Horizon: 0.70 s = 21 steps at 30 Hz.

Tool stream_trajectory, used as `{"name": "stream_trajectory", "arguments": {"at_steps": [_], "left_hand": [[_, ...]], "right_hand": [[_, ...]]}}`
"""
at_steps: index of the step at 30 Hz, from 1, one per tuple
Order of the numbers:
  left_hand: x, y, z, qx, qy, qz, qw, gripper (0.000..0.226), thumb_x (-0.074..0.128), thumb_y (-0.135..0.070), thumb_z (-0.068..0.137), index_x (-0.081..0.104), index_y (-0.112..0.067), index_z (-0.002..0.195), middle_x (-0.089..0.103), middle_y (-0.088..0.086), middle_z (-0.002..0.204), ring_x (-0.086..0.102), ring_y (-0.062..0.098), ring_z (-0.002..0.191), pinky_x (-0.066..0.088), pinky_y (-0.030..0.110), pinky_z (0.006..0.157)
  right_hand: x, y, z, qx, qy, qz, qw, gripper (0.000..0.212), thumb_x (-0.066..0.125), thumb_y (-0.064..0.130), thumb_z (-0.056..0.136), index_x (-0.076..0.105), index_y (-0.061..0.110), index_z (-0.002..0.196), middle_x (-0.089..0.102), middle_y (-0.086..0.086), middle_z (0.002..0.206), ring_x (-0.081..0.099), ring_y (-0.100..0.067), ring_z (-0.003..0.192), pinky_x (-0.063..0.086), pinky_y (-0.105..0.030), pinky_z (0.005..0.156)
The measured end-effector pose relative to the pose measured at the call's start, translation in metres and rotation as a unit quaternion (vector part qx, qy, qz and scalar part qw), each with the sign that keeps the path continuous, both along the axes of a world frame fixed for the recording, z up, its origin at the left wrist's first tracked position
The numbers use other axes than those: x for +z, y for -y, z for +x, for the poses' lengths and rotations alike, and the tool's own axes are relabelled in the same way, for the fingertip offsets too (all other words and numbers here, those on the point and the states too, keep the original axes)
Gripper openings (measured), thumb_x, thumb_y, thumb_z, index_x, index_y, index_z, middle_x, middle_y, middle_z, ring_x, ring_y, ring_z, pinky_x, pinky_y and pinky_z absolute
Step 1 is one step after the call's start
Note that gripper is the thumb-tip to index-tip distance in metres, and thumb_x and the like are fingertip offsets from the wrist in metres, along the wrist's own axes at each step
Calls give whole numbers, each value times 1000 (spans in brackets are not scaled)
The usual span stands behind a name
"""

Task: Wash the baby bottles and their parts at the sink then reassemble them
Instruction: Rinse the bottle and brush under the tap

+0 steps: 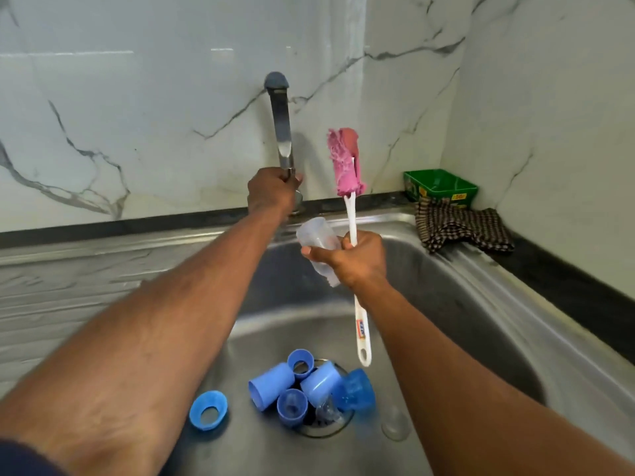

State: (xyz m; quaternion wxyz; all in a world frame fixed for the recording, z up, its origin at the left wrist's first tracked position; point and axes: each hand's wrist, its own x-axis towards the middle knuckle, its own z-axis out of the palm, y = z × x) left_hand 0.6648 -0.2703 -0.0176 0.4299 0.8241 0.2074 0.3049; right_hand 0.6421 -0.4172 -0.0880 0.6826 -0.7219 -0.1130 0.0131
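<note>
A steel sink fills the middle of the view, set into a bench backed by marble-patterned wall panels. A tall steel tap rises behind the basin. The left hand reaches out to the tap's base, fingers curled round it. The right hand hovers above the basin, just in front of the left, clamped on two things at once: a clear baby bottle, which lies tilted across the palm with one end pointing up toward the tap, and the white handle of a bottle brush, whose pink sponge head stands above the hand beside the spout while the handle's looped end hangs below the wrist. At the far right corner a checked cloth lies over the sink's rim, with a green tub just behind it. Well below the hands, around the drain, lie the blue parts: two caps, several collar rings and a clear teat, clustered and touching, one ring apart to the left.
</note>
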Motion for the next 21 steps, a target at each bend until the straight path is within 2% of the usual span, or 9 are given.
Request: {"name": "stream_trajectory", "arguments": {"at_steps": [3, 5, 8, 10, 12, 14, 18, 20, 21], "left_hand": [[-2, -3, 8, 31, 17, -28, 999, 30, 66, -31, 93, 61, -15, 68, 67, 3, 81, 67, 28, 83, 58, 39, 81], [-5, -7, 11, 39, 22, -70, 997, 31, 66, -32, 93, 63, -14, 68, 69, 7, 81, 68, 31, 84, 59, 41, 80], [-6, -3, 6, 39, 17, -121, 992, 31, 61, -38, 95, 66, -10, 83, 72, 13, 95, 66, 29, 83, 54, 31, 74], [-7, 1, -2, 25, 0, -156, 987, 45, 61, -51, 92, 65, -6, 96, 70, 12, 96, 65, 27, 84, 49, 31, 72], [-9, 6, -23, 4, -37, -231, 972, 61, 55, -65, 88, 65, -6, 105, 68, 9, 97, 64, 26, 86, 51, 34, 78], [-19, 3, -41, -102, -42, -324, 940, 67, 48, -68, 89, 64, -9, 117, 69, 10, 108, 65, 28, 98, 54, 39, 88], [-30, 5, -59, -234, -20, -343, 909, 34, 61, -43, 92, 66, -13, 107, 72, 9, 100, 69, 24, 91, 59, 36, 73], [-32, 7, -58, -185, 19, -340, 922, 29, 62, -40, 93, 67, -14, 104, 73, 8, 97, 69, 26, 90, 57, 33, 67], [-34, 8, -56, -139, 39, -358, 923, 31, 59, -42, 95, 67, -14, 105, 73, 10, 99, 69, 27, 88, 56, 33, 65]], "right_hand": [[0, -3, -1, 11, 1, 1, 1000, 53, 96, 18, 60, 42, 16, 58, 44, 6, 55, 49, -7, 48, 40, -14, 41], [3, -4, -2, 19, -2, 17, 1000, 56, 96, 19, 60, 40, 16, 59, 42, 4, 58, 47, -8, 49, 39, -14, 40], [8, -6, -6, 35, 1, 42, 998, 59, 95, 17, 61, 36, 17, 58, 38, 3, 57, 42, -7, 44, 38, -13, 39], [9, -9, -7, 49, 2, 44, 998, 58, 94, 17, 62, 36, 18, 58, 38, 1, 56, 42, -6, 43, 40, -14, 42], [7, -12, -8, 61, 0, 37, 997, 57, 93, 19, 63, 36, 19, 58, 40, 0, 57, 44, -8, 45, 44, -18, 49], [8, -15, -10, 64, -17, 43, 997, 56, 92, 22, 65, 37, 20, 59, 44, -5, 62, 48, -15, 54, 46, -26, 56], [13, -22, -9, 45, -38, 83, 995, 46, 86, 30, 75, 44, 17, 62, 51, -5, 63, 54, -21, 63, 50, -35, 66], [17, -27, -12, 60, -53, 93, 992, 38, 82, 33, 80, 60, 2, 78, 66, -18, 77, 63, -27, 73, 57, -43, 77], [20, -30, -15, 74, -68, 102, 990, 44, 81, 32, 81, 64, -7, 92, 71, -25, 88, 68, -31, 78, 59, -46, 80]]}}
